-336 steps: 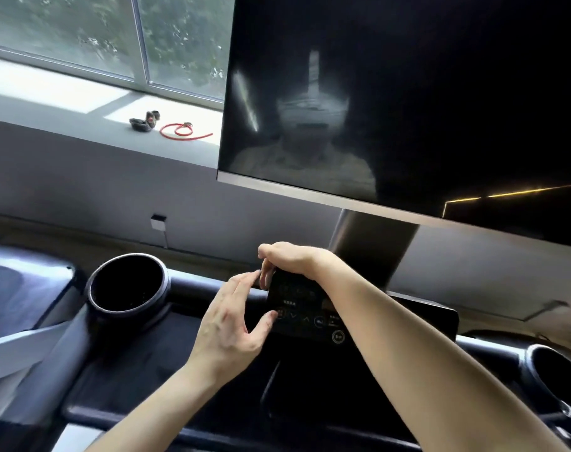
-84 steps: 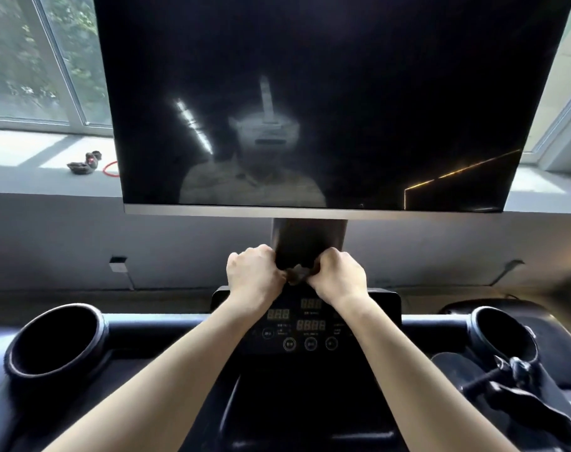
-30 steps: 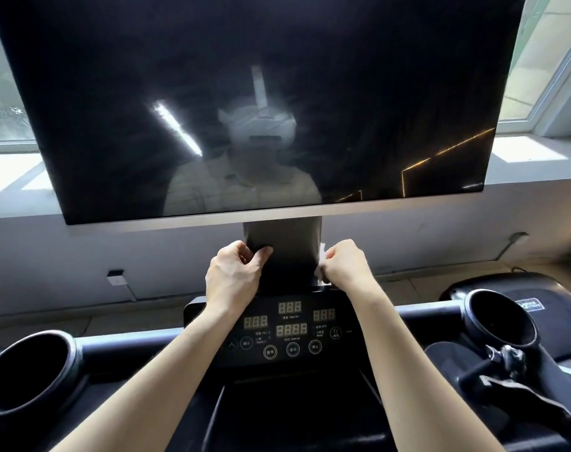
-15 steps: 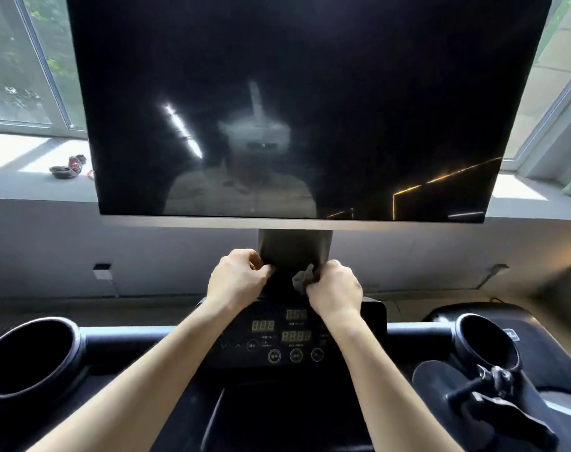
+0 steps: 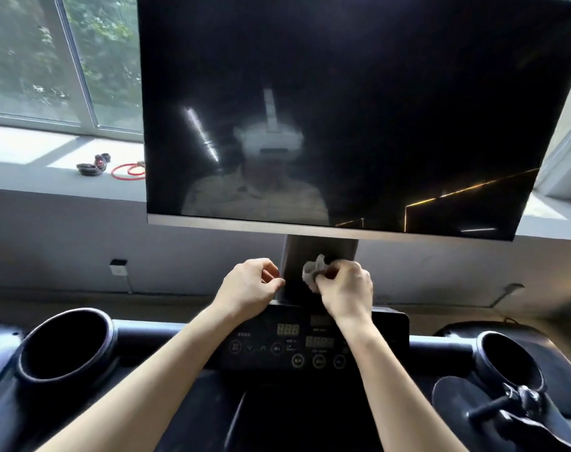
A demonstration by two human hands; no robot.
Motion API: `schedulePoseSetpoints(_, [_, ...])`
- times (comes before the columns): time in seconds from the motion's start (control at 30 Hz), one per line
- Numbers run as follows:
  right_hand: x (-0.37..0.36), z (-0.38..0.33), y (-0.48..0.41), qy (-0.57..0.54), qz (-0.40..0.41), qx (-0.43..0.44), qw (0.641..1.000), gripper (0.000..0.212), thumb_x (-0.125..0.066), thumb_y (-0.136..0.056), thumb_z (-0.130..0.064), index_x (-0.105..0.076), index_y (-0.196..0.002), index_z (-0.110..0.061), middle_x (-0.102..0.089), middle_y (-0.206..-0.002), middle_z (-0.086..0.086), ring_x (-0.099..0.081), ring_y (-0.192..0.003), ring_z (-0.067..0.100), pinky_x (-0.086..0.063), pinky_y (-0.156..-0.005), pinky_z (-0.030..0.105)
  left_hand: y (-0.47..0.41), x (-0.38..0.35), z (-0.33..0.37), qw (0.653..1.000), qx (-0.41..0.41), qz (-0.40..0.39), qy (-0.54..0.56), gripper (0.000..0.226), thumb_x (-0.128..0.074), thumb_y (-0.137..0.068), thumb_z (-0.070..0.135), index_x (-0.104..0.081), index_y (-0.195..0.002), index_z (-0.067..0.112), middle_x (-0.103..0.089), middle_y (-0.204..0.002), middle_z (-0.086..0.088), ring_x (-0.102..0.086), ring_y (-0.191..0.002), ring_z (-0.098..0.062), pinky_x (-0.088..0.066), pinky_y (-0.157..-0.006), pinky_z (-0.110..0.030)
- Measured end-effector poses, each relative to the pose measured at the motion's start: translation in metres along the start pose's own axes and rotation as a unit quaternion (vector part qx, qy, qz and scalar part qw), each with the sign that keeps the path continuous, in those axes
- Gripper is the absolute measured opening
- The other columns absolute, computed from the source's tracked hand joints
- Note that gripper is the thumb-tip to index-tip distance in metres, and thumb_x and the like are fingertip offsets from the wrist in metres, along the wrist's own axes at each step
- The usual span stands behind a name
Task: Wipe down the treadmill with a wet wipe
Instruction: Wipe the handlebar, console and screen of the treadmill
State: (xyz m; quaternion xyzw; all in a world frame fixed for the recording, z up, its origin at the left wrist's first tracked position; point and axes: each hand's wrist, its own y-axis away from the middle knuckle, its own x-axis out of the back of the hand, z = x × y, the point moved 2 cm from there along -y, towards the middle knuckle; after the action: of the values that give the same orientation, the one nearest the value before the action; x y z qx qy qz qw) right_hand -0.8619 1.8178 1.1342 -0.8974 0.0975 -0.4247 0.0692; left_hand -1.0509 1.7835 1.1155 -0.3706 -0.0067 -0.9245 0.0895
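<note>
Far left, a deep round black plastic cup holder (image 5: pixel 64 345) is sunk into the dark moulded treadmill console (image 5: pixel 167 334). Up behind it, on the pale grey window sill (image 5: pixel 33 177), lie a small black gadget with a red spot (image 5: pixel 92 165) and, just beside it, a coiled red cord (image 5: pixel 129 171), partly cut off by the edge of the screen. On the grey wall below the sill sits a small white wall socket (image 5: pixel 118 268).

The person's left hand (image 5: pixel 250 285) hangs against the left edge of the dark grey upright post (image 5: pixel 320 252) that carries the screen. Its fingers are curled with the thumb tip near the forefinger, and I can see nothing held in them.

Above, the big black glossy screen with a silver lower rim (image 5: pixel 359 109) fills most of the view and blocks the window and sill behind it.

The right hand (image 5: pixel 346 288) is in front of the post's lower part, fingers and thumb pinched round a crumpled whitish wet wipe (image 5: pixel 312 270), which bunches out to the hand's left against the post. Both forearms cross over the flat black control panel with red digit readouts and round buttons (image 5: pixel 290 345), hiding part of it.

Far right are a second black round cup holder (image 5: pixel 506 362) and, nearer, a black knobbed lever on a dark oval plate (image 5: pixel 512 404).
</note>
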Motion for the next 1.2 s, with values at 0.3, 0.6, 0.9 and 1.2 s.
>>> schedulePoseSetpoints(0.3, [-0.011,-0.012,0.004,-0.221,0.215,-0.003,0.951,0.014,-0.071,-0.095,-0.024,-0.065,-0.086,-0.015,-0.073,-0.081,-0.001,-0.065,-0.072,0.017,-0.054,-0.075,0.032,-0.005,-0.004,0.014,0.997,-0.008,0.005,0.075,0.005,-0.072,-0.092,0.029,-0.072,-0.093,0.025,-0.073,-0.084,0.012,-0.068,-0.082,-0.002,-0.056,-0.082,-0.027])
schedulePoseSetpoints(0.6, [0.001,-0.002,0.009,0.101,-0.080,0.045,0.991,0.015,-0.065,-0.090,-0.029,-0.070,-0.085,-0.016,-0.072,-0.083,0.003,-0.068,-0.084,0.028,-0.052,-0.071,0.032,0.005,-0.002,0.011,0.999,0.008,-0.036,0.002,0.008,-0.070,-0.090,0.034,-0.072,-0.095,0.029,-0.072,-0.087,0.013,-0.069,-0.089,-0.009,-0.057,-0.089,-0.034])
schedulePoseSetpoints(0.9, [0.081,-0.051,0.063,-0.494,-0.193,0.045,0.846,0.023,-0.071,-0.086,-0.001,-0.072,-0.109,0.001,-0.075,-0.102,0.021,-0.074,-0.092,0.035,-0.061,-0.080,0.042,0.062,0.052,0.068,0.919,0.009,-0.197,0.341,0.038,-0.064,-0.096,0.052,-0.075,-0.113,0.020,-0.077,-0.109,-0.011,-0.076,-0.098,-0.027,-0.059,-0.088,-0.037])
schedulePoseSetpoints(1.2, [0.105,-0.083,0.065,-0.019,0.073,0.345,0.936,0.017,-0.072,-0.085,-0.013,-0.070,-0.093,-0.028,-0.069,-0.083,-0.013,-0.064,-0.066,0.008,-0.053,-0.060,0.024,0.076,0.088,0.107,0.943,-0.013,-0.008,0.334,0.021,-0.074,-0.084,0.003,-0.079,-0.073,0.020,-0.074,-0.073,-0.004,-0.064,-0.066,-0.011,-0.049,-0.062,-0.024])
